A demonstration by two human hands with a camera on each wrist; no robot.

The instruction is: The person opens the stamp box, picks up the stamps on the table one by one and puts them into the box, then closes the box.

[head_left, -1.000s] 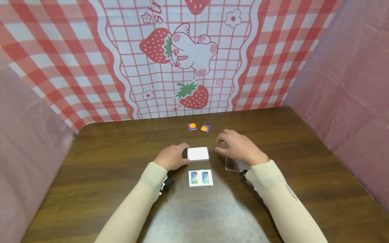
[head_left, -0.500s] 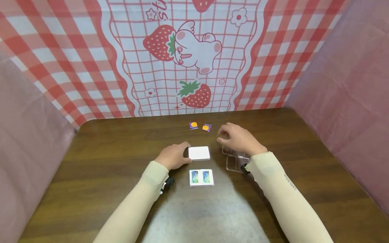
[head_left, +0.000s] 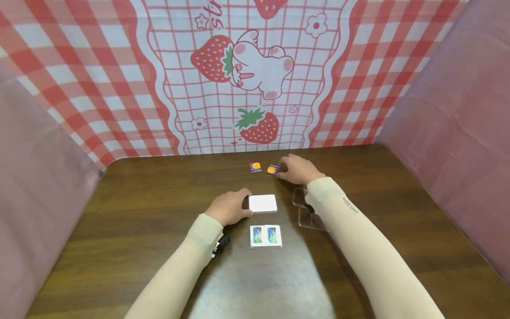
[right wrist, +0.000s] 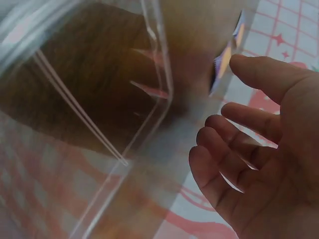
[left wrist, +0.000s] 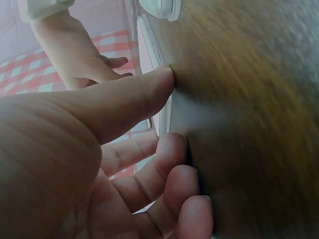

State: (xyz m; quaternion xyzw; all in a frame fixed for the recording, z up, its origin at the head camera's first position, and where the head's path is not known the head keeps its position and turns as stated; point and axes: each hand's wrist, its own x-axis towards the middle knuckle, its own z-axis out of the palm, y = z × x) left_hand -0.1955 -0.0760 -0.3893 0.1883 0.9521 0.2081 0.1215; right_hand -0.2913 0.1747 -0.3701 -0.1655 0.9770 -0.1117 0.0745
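My left hand (head_left: 228, 208) holds the left end of a flat white rectangular case (head_left: 263, 203), thumb at the near corner and index finger at the far one. In the left wrist view, thumb (left wrist: 134, 94) and curled fingers sit along the edge of the case (left wrist: 145, 55). At the back, my right hand (head_left: 299, 169) is at the right edge of a small purple square packet with an orange disc (head_left: 272, 170). The right wrist view has the thumb overlapping this packet (right wrist: 222, 62), the other fingers spread apart from it. A matching packet (head_left: 256, 167) lies to its left.
Nearer the front lies a clear case with two blue-green picture cards (head_left: 265, 235). Two clear divided trays (head_left: 299, 197) lie under the right forearm, partly hidden by it. A checked strawberry cloth (head_left: 263, 88) hangs behind the wooden table (head_left: 159, 186).
My right hand has moved away from above the clear trays, back and left, to the right-hand packet, uncovering part of the trays. The left hand stays at the white case.
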